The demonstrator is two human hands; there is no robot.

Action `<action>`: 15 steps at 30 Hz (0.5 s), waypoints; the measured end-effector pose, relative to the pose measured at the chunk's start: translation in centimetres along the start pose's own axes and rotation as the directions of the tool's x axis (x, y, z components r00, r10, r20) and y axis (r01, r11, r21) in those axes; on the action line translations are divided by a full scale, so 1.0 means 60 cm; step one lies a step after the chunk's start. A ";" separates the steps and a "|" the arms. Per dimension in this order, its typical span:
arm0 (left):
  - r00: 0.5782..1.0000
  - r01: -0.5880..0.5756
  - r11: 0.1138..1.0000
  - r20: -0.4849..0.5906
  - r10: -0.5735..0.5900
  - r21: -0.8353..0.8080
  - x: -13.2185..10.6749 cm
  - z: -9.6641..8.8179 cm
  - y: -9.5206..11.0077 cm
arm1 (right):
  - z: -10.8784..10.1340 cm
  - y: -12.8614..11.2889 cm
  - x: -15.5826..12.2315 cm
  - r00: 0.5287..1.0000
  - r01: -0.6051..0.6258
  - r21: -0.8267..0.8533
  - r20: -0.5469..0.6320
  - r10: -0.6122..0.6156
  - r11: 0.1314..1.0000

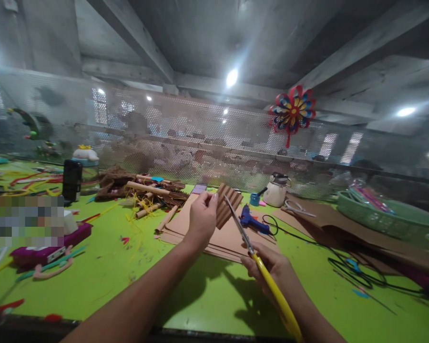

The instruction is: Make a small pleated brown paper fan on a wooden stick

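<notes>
Pinched in my left hand (203,216) is a small piece of corrugated cardboard (227,209) with ridged brown stripes, raised above the table. My right hand (268,267) grips a pair of scissors (270,281) with yellow handles. The scissors' metal blades point up and to the left, with the tips at the front of the cardboard; I cannot tell whether they touch it. Beneath both hands lies a stack of flat brown cardboard sheets (180,221). A blue glue gun (253,220) rests just right of the cardboard piece.
Rolled cardboard tubes (148,188) and yellow strands lie behind on the left, near a black phone (72,180) and a purple power strip (52,247). On the right are a green basket (396,221), brown paper (318,216) and a looped black cord (350,271). A perforated metal screen (186,143) stands behind.
</notes>
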State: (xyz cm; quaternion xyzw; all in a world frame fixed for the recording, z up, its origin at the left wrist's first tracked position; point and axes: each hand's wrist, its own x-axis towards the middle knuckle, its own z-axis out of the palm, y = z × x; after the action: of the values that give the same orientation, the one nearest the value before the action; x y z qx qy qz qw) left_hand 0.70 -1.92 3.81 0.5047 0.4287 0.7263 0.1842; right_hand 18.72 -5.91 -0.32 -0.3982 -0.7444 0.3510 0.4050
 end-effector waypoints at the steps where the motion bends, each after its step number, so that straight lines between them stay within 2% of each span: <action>1: 1.000 -0.005 1.000 -0.001 0.005 0.004 0.000 0.000 0.000 | -0.002 -0.004 -0.001 1.000 0.005 -0.009 0.009 -0.005 1.000; 5: 0.999 -0.041 0.999 0.030 0.040 0.034 -0.003 0.001 0.002 | -0.004 -0.018 -0.003 1.000 0.011 -0.035 0.026 -0.010 0.999; 11: 0.993 -0.105 0.988 0.067 0.098 0.112 -0.015 0.006 0.013 | 0.004 -0.018 0.002 0.998 -0.064 0.044 0.001 0.064 0.997; 15: 0.993 -0.078 0.994 0.098 0.071 0.077 -0.024 0.011 0.017 | 0.005 -0.019 0.002 0.996 -0.086 0.029 -0.011 0.086 0.996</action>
State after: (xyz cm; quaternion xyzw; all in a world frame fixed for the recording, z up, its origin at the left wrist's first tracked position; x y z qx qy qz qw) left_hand 2.04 -3.23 3.88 0.5613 0.4293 0.6900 0.1565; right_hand 18.06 -6.35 0.57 -0.4264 -0.7190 0.3762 0.3996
